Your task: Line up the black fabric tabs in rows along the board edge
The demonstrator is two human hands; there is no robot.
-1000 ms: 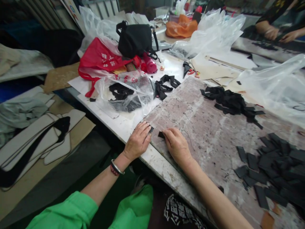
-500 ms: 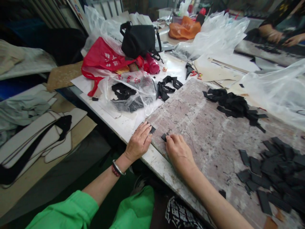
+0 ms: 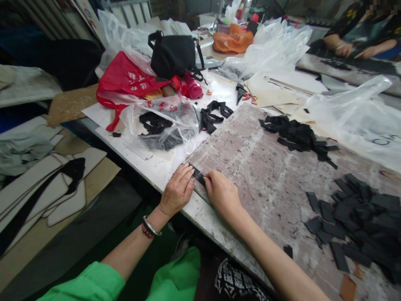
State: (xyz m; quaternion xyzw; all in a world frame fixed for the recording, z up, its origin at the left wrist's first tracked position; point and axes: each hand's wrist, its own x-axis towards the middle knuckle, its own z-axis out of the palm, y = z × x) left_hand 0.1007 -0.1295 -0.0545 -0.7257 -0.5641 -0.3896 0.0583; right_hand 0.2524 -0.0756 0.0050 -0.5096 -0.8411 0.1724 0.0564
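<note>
My left hand (image 3: 178, 188) rests at the near left edge of the board, fingers together and pressed down on a short black strip (image 3: 196, 172). The strip's end shows past the fingertips. Close to its right, my right hand (image 3: 222, 190) is closed in a pinch on another small black strip (image 3: 201, 179), most of it hidden under the fingers. The two strips meet or overlap between my hands; which one, I cannot tell. On the right of the board (image 3: 238, 154) lies a loose heap of black strips (image 3: 360, 217), and a second black pile (image 3: 296, 136) is farther back.
A clear plastic bag (image 3: 188, 138) with black scraps, a red bag (image 3: 128, 79) and a black shoulder bag (image 3: 173, 54) lie at the back left. Pale cut panels (image 3: 69, 188) are stacked on a lower surface at left. Another person's hands (image 3: 344, 48) work at the far right.
My right hand has moved left with its black strip, up against the strip under my left hand. The left hand stays on its strip. The whole view has shifted slightly.
</note>
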